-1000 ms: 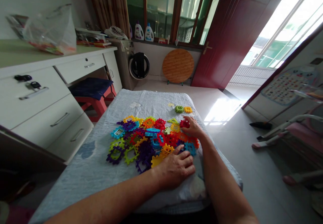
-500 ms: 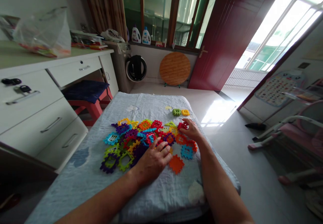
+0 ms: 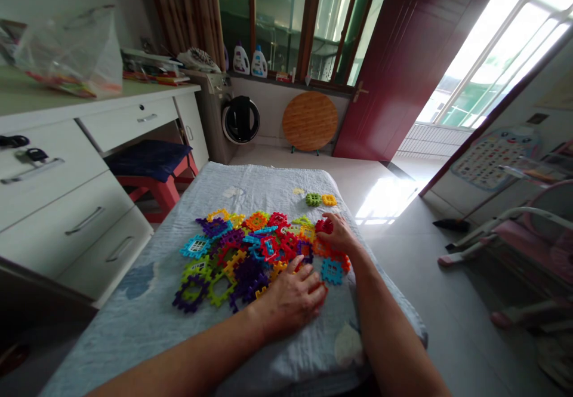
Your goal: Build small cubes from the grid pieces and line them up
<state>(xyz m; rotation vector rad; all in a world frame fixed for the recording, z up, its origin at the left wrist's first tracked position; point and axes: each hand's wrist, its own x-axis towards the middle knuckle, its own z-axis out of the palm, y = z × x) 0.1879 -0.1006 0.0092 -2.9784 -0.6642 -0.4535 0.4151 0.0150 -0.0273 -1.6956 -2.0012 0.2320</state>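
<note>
A heap of colourful notched plastic building blocks [image 3: 235, 261] lies on the cloth-covered table. My left hand [image 3: 293, 297] rests palm down at the heap's near right side, fingers spread, covering most of an orange block; only a bit of its edge shows. At the heap's right, my right hand [image 3: 342, 234] has its thumb and fingers around a red block [image 3: 324, 226]. Just below that hand lie orange window blocks [image 3: 320, 248] and a light blue window block [image 3: 332, 271]. A green block [image 3: 313, 199] and a yellow block [image 3: 329, 200] sit apart beyond the heap.
A pale blue quilted cloth [image 3: 268, 182] covers the table. To the left are a red stool [image 3: 154, 164] and a white desk [image 3: 89, 206] bearing a plastic bag [image 3: 74, 57]. A pink chair [image 3: 532, 239] stands right. A round wooden tabletop [image 3: 310, 121] leans at the back.
My left hand has slid right and toward me, off the heap's middle and over the orange block, uncovering purple and red blocks. My right hand stays at the red block, nearly still.
</note>
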